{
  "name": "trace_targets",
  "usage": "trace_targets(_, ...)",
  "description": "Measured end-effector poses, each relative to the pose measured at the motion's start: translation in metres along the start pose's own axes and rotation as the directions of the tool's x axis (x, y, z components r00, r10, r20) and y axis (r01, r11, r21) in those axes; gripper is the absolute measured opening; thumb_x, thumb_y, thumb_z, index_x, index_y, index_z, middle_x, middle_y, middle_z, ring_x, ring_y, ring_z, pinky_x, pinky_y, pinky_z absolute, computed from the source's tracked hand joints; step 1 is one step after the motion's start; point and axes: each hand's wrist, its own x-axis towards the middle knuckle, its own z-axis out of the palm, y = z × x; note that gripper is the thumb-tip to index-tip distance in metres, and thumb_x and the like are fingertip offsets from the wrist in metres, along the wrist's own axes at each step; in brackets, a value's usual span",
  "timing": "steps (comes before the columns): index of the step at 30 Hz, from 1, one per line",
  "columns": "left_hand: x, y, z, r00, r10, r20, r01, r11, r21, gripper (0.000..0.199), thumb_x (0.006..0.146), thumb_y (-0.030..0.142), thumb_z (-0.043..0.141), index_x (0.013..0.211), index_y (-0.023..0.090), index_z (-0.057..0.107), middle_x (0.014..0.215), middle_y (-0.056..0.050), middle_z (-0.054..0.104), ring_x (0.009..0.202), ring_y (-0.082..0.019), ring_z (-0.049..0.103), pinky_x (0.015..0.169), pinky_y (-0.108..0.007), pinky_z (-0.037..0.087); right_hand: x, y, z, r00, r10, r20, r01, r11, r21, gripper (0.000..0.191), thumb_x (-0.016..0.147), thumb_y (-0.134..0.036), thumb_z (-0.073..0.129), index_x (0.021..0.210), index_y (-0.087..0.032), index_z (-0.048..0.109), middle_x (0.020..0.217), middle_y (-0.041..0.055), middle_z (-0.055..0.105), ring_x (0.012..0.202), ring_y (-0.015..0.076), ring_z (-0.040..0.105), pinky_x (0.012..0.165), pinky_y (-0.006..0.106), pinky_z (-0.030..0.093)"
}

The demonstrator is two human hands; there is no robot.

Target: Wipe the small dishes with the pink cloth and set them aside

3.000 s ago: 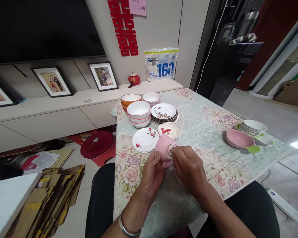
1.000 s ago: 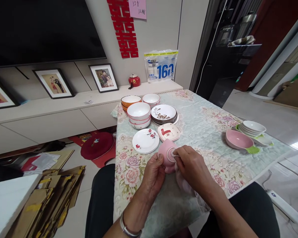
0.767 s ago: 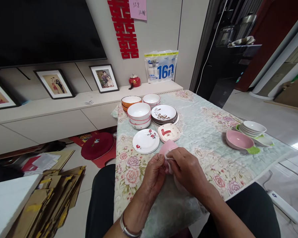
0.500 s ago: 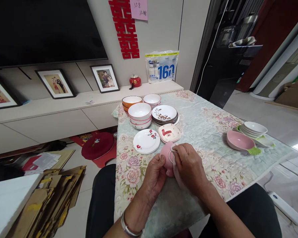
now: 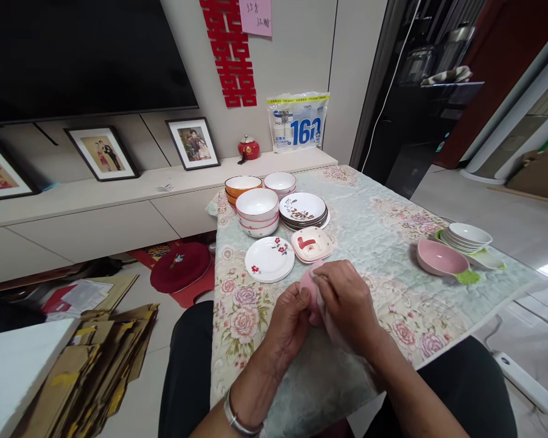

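Observation:
My left hand [image 5: 292, 313] is closed around the edge of a small pink dish [image 5: 307, 281], held tilted above the near part of the table. My right hand [image 5: 347, 304] presses a whitish cloth [image 5: 329, 323] against the dish with bent fingers, hiding much of its surface. Just beyond them lie square plates with a red pattern [image 5: 313, 244] and round white plates with red flowers [image 5: 269, 258]. Behind these stand stacked white bowls [image 5: 257, 213], orange bowls [image 5: 243, 182] and brown-patterned plates [image 5: 302, 208].
On the table's right side sit a pink leaf-handled bowl [image 5: 442, 258] and a stack of small white bowls [image 5: 469, 234]. A floral cloth [image 5: 242, 322] covers the table. Flattened cardboard [image 5: 100, 359] and a maroon stool [image 5: 180, 267] are at the left.
The pink dish has turned in my left hand, so less of it shows. My right hand has shifted slightly across it with the cloth. The dishes on the table stay put.

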Motion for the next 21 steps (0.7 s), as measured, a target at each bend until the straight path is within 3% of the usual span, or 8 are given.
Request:
trace_targets(4, 0.001, 0.001, -0.001, 0.996, 0.075, -0.039, -0.074, 0.997, 0.013, 0.03, 0.068, 0.034, 0.083, 0.08, 0.013, 0.064, 0.075, -0.003, 0.065, 0.067, -0.013, 0.055, 0.062, -0.025, 0.042, 0.003, 0.019, -0.009, 0.97, 0.244, -0.005, -0.243, 0.966, 0.093, 0.008, 0.09, -0.021, 0.058, 0.092, -0.021, 0.066, 0.089, 0.004, 0.069, 0.084, 0.0201, 0.064, 0.077, 0.033, 0.048)
trace_targets(7, 0.001, -0.001, -0.002, 0.994, 0.105, -0.03, -0.104, 0.994, 0.03, 0.03, 0.068, 0.033, 0.084, 0.077, 0.013, 0.063, 0.074, -0.003, 0.065, 0.067, -0.013, 0.054, 0.063, -0.024, 0.041, 0.004, 0.029, -0.015, 0.932, 0.361, 0.01, -0.359, 0.922, 0.144, 0.009, 0.089, -0.026, 0.06, 0.091, -0.021, 0.068, 0.087, 0.002, 0.072, 0.078, 0.0189, 0.065, 0.073, 0.031, 0.049)
trace_targets(9, 0.0, -0.003, -0.002, 0.993, 0.115, -0.006, -0.114, 0.992, 0.055, 0.03, 0.069, 0.034, 0.083, 0.076, 0.013, 0.062, 0.071, -0.002, 0.063, 0.066, -0.012, 0.052, 0.063, -0.024, 0.04, 0.004, 0.027, -0.017, 0.931, 0.364, -0.022, -0.358, 0.925, 0.126, 0.01, 0.089, -0.027, 0.059, 0.089, -0.021, 0.068, 0.086, 0.0023, 0.071, 0.078, 0.0189, 0.065, 0.072, 0.031, 0.049)
trace_targets(12, -0.002, -0.004, 0.0, 0.992, 0.118, 0.039, -0.122, 0.987, 0.102, 0.027, 0.072, 0.033, 0.08, 0.077, 0.014, 0.061, 0.07, 0.0, 0.061, 0.067, -0.012, 0.051, 0.064, -0.024, 0.038, 0.004, 0.01, -0.018, 0.97, 0.234, -0.072, -0.229, 0.971, 0.075, 0.01, 0.09, -0.022, 0.057, 0.09, -0.021, 0.066, 0.087, 0.0039, 0.069, 0.083, 0.0196, 0.063, 0.076, 0.033, 0.048)
trace_targets(15, -0.004, -0.004, 0.003, 0.986, 0.133, 0.099, -0.146, 0.98, 0.138, 0.024, 0.076, 0.032, 0.077, 0.076, 0.015, 0.06, 0.068, 0.002, 0.058, 0.065, -0.011, 0.047, 0.064, -0.023, 0.036, 0.004, -0.007, -0.018, 0.999, 0.036, 0.015, -0.037, 0.994, 0.099, 0.012, 0.091, -0.017, 0.054, 0.088, -0.021, 0.065, 0.084, 0.0045, 0.067, 0.084, 0.0204, 0.06, 0.076, 0.034, 0.046)
trace_targets(17, -0.005, -0.003, 0.004, 0.981, 0.146, 0.125, -0.164, 0.975, 0.149, 0.025, 0.078, 0.032, 0.076, 0.072, 0.015, 0.058, 0.065, 0.003, 0.055, 0.064, -0.01, 0.045, 0.064, -0.023, 0.035, 0.005, -0.01, -0.018, 0.999, -0.015, 0.051, 0.007, 0.989, 0.145, 0.012, 0.091, -0.017, 0.054, 0.089, -0.021, 0.065, 0.084, 0.0045, 0.067, 0.085, 0.0209, 0.059, 0.077, 0.034, 0.046)
trace_targets(19, -0.006, -0.003, 0.004, 0.983, 0.145, 0.111, -0.161, 0.975, 0.152, 0.026, 0.077, 0.032, 0.077, 0.072, 0.015, 0.058, 0.065, 0.003, 0.055, 0.063, -0.01, 0.045, 0.065, -0.023, 0.035, 0.005, -0.004, -0.016, 0.998, 0.06, 0.018, -0.062, 0.976, 0.208, 0.011, 0.091, -0.018, 0.056, 0.091, -0.022, 0.066, 0.088, 0.0042, 0.067, 0.088, 0.0208, 0.06, 0.08, 0.034, 0.046)
trace_targets(21, -0.005, -0.004, 0.003, 0.989, 0.133, 0.07, -0.143, 0.978, 0.152, 0.028, 0.073, 0.034, 0.08, 0.074, 0.015, 0.059, 0.066, 0.002, 0.057, 0.064, -0.01, 0.046, 0.065, -0.024, 0.036, 0.004, 0.009, -0.014, 0.973, 0.228, -0.045, -0.205, 0.934, 0.291, 0.008, 0.09, -0.022, 0.059, 0.091, -0.022, 0.067, 0.092, 0.0037, 0.067, 0.09, 0.0202, 0.061, 0.082, 0.034, 0.046)
